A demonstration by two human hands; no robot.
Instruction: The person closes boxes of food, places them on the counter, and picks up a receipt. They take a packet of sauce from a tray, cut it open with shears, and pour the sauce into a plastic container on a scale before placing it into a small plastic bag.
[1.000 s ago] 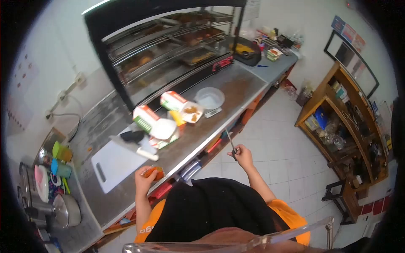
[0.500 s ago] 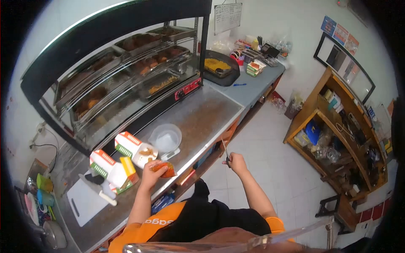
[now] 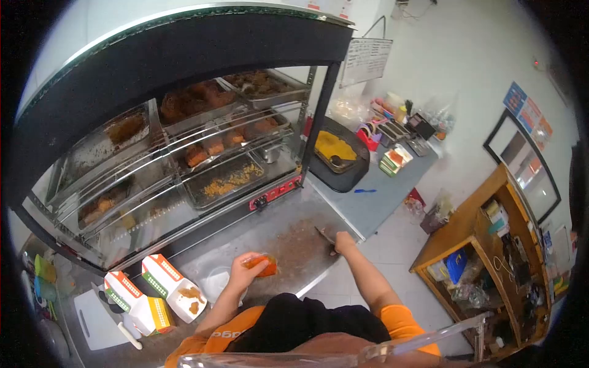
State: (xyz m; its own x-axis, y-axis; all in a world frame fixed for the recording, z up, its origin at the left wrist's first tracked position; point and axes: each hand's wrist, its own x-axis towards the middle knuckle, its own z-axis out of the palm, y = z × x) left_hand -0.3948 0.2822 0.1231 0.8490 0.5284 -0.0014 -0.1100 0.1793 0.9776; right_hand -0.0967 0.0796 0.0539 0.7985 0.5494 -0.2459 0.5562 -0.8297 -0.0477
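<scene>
My left hand (image 3: 244, 273) is closed around a small clear plastic packet of orange-red sauce (image 3: 267, 267), held above the steel counter (image 3: 300, 245). To the right, near the counter's edge, my right hand (image 3: 345, 243) grips scissors (image 3: 322, 233), their blades pointing up and left. The scissors and the packet are apart. Partly hidden behind my left forearm is a round clear plastic tub (image 3: 216, 281). Left of it stand two open paper food boxes; the nearer box (image 3: 191, 302) holds pieces of brown food, and the other box (image 3: 142, 316) has a yellow side.
A heated glass display case (image 3: 279, 197) with trays of food stands along the counter's back. A white cutting board (image 3: 92, 322) and a knife (image 3: 130, 336) lie at left. Beyond is a black tray (image 3: 353, 172) with yellow food. A wooden shelf (image 3: 451, 245) stands right.
My view has shifted toward the display case. My right hand has brought the scissors from over the floor to the counter's edge. The packet has moved away from the boxes, to the right.
</scene>
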